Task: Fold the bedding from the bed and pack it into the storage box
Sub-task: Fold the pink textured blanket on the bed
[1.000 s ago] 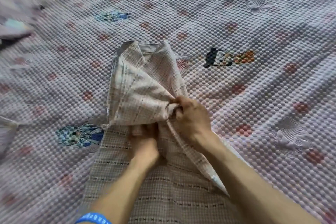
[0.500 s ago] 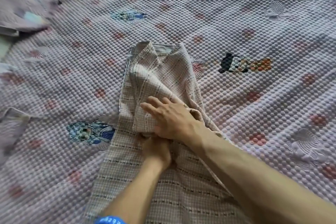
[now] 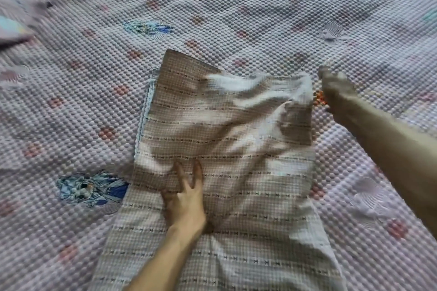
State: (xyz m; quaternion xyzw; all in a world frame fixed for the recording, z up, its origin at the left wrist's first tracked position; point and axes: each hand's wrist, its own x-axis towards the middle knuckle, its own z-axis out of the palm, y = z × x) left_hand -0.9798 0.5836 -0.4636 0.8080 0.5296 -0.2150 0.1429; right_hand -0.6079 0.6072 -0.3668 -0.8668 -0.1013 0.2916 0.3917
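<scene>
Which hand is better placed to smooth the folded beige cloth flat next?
Probably the left hand: its straight fingers already rest on the beige checked cloth. The right hand is blurred, beside its far right corner.

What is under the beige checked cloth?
The beige checked cloth lies on the pink bubble-textured bed cover; the left hand presses flat on top. Whatever else sits beneath is covered.

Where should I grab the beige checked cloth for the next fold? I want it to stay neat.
Take the beige checked cloth by its far left corner, coming from the far side: that corner lies flat with both edges free, while the left hand pins the near part. The far right edge is rumpled and blurred beside the right hand, so probably a worse grip.
</scene>
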